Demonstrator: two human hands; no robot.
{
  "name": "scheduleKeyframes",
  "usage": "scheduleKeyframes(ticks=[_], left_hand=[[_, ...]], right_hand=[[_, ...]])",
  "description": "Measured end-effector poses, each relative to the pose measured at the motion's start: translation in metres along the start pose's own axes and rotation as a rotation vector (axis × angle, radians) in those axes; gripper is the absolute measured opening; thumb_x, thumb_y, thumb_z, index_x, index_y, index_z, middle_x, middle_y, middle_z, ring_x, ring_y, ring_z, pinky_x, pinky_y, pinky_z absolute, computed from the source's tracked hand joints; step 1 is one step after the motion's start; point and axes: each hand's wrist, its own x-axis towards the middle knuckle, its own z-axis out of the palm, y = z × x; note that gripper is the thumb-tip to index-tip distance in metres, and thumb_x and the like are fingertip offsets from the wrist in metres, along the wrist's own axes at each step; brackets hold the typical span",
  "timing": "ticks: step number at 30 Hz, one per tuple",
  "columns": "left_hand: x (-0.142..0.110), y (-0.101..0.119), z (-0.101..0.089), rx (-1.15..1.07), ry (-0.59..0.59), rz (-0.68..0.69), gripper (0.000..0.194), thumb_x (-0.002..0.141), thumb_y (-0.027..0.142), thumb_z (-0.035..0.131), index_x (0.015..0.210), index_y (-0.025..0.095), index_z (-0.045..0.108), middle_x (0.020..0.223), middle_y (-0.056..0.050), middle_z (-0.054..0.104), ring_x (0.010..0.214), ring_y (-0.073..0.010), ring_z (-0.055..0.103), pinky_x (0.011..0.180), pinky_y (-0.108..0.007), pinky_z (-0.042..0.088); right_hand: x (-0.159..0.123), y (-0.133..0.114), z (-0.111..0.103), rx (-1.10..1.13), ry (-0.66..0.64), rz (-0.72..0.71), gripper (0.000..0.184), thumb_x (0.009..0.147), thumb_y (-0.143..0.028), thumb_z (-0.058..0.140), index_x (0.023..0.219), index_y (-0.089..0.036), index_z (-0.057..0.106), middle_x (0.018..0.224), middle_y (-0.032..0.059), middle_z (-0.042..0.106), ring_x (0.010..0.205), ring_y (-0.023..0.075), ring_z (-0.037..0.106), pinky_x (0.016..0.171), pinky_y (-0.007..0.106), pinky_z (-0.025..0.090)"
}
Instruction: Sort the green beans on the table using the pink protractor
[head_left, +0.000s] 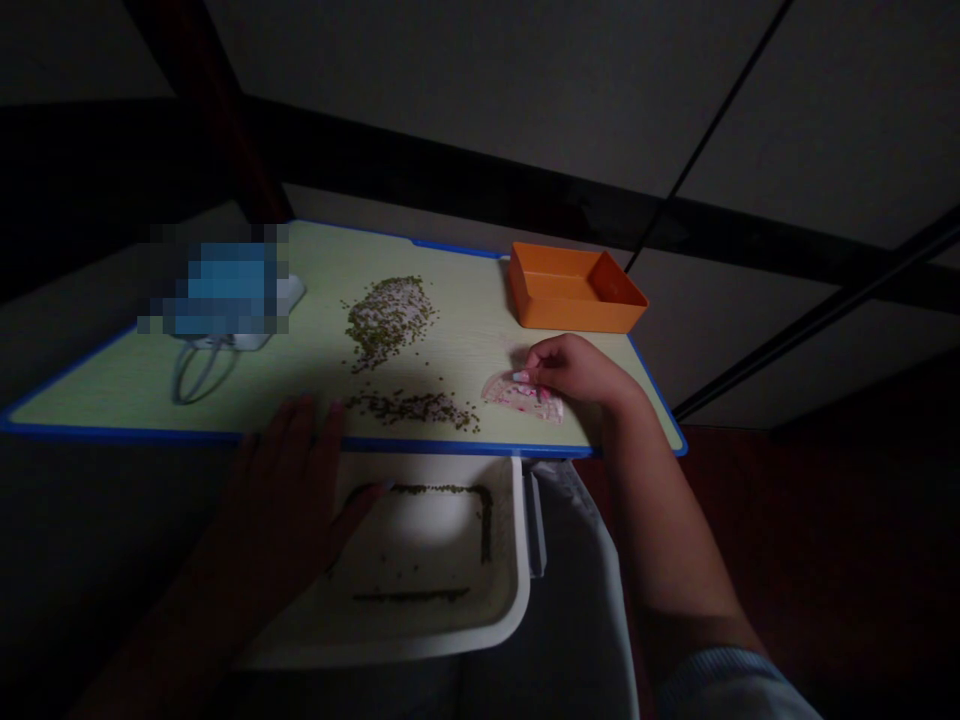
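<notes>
Head camera view: on a pale tabletop (472, 300) with a blue rim, a pixelated blue object (232, 275) sits near the left edge, with a white block (291, 293) showing beside it and a loop of cable (180, 378) curling toward the front edge. Farther right, the left hand (281, 490) is in deep shadow at the front edge, palm down, its fingers loosely spread and reaching onto the tabletop, its thumb out over a white tray (519, 545). Nothing shows in its grasp; whether the palm touches the tray, I cannot tell. The tray lies below the front edge, with small dark seeds lined along its inner sides and a few on its floor. Near the middle of the tabletop is a heap of small greenish seeds (394, 315), mixed with paler bits; between it and the front edge runs a loose band of seeds (412, 408), ending just right of the left hand's fingertips. Beyond that band's right end, a clear half-round plate (501, 390) with pink marks stands near the front edge, pinched between the thumb and fingers of the right hand (574, 368). An orange box (574, 315), open at the top, occupies the back right corner, just behind the right hand.
</notes>
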Motion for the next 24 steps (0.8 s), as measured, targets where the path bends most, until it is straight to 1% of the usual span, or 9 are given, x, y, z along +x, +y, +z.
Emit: scheduleKeyframes(ticks=[2, 5, 8, 13, 15, 20, 22, 24], left_hand=[[0.0003, -0.0004, 0.0003, 0.009, 0.0, 0.001, 0.081, 0.086, 0.058, 0.029, 0.149, 0.009, 0.021, 0.155, -0.029, 0.032, 0.147, -0.0415, 0.029, 0.114, -0.062, 0.031], [0.0012, -0.0007, 0.0002, 0.01, -0.001, 0.009, 0.081, 0.086, 0.059, 0.028, 0.148, 0.007, 0.024, 0.154, -0.031, 0.033, 0.146, -0.0428, 0.031, 0.113, -0.063, 0.031], [0.0018, -0.0002, -0.001, 0.009, -0.004, 0.01, 0.082, 0.086, 0.061, 0.028, 0.147, 0.006, 0.025, 0.153, -0.031, 0.035, 0.145, -0.0435, 0.031, 0.113, -0.063, 0.032], [0.0016, 0.0006, -0.0019, 0.002, 0.001, 0.003, 0.082, 0.086, 0.059, 0.028, 0.148, 0.007, 0.024, 0.154, -0.031, 0.034, 0.146, -0.0428, 0.03, 0.113, -0.064, 0.031], [0.0013, 0.0008, -0.0017, -0.003, -0.003, 0.002, 0.082, 0.086, 0.059, 0.03, 0.149, 0.007, 0.024, 0.154, -0.031, 0.033, 0.147, -0.0429, 0.029, 0.113, -0.063, 0.031], [0.0003, 0.002, -0.0013, -0.004, -0.002, -0.009, 0.081, 0.086, 0.058, 0.031, 0.15, 0.01, 0.018, 0.155, -0.029, 0.032, 0.149, -0.0408, 0.026, 0.115, -0.062, 0.029], [0.0003, 0.0022, -0.0014, -0.004, -0.016, -0.017, 0.082, 0.086, 0.059, 0.031, 0.151, 0.011, 0.017, 0.155, -0.029, 0.032, 0.149, -0.0406, 0.026, 0.115, -0.063, 0.03], [0.0006, 0.0021, -0.0015, -0.004, -0.022, -0.017, 0.082, 0.086, 0.06, 0.03, 0.15, 0.011, 0.018, 0.155, -0.029, 0.032, 0.148, -0.041, 0.027, 0.114, -0.063, 0.03]], right_hand=[[0.0003, -0.0006, 0.0005, 0.059, -0.033, -0.04, 0.023, 0.078, -0.036, 0.068, 0.069, -0.015, 0.062, 0.058, -0.0017, 0.059, 0.054, 0.0095, 0.05, 0.055, 0.025, 0.037], [-0.0012, -0.001, -0.0017, 0.109, -0.031, -0.064, 0.025, 0.078, -0.039, 0.07, 0.073, -0.015, 0.064, 0.062, -0.0014, 0.06, 0.058, 0.0092, 0.051, 0.057, 0.025, 0.038], [-0.0034, -0.0008, -0.0051, 0.114, -0.036, -0.04, 0.024, 0.078, -0.037, 0.07, 0.072, -0.015, 0.064, 0.062, -0.0016, 0.06, 0.057, 0.0082, 0.05, 0.057, 0.025, 0.037], [-0.0038, 0.0003, -0.0067, 0.089, -0.116, -0.023, 0.017, 0.077, -0.03, 0.069, 0.071, -0.016, 0.065, 0.059, -0.003, 0.062, 0.056, 0.0082, 0.052, 0.059, 0.024, 0.04], [-0.0031, 0.0005, -0.0061, 0.055, -0.106, -0.004, 0.015, 0.077, -0.028, 0.068, 0.07, -0.015, 0.064, 0.058, -0.003, 0.061, 0.054, 0.0083, 0.051, 0.058, 0.024, 0.04], [-0.0016, 0.0006, -0.0037, 0.015, -0.01, 0.014, 0.02, 0.079, -0.03, 0.066, 0.066, -0.015, 0.061, 0.056, -0.0034, 0.056, 0.052, 0.008, 0.048, 0.054, 0.024, 0.036], [-0.0011, 0.0013, -0.0029, 0.025, -0.023, 0.0, 0.021, 0.079, -0.031, 0.066, 0.067, -0.016, 0.061, 0.057, -0.0034, 0.056, 0.053, 0.0081, 0.048, 0.055, 0.024, 0.036], [-0.0006, 0.0023, -0.0026, 0.042, -0.061, -0.014, 0.021, 0.079, -0.033, 0.067, 0.069, -0.016, 0.062, 0.058, -0.003, 0.057, 0.054, 0.0087, 0.049, 0.056, 0.025, 0.036]])
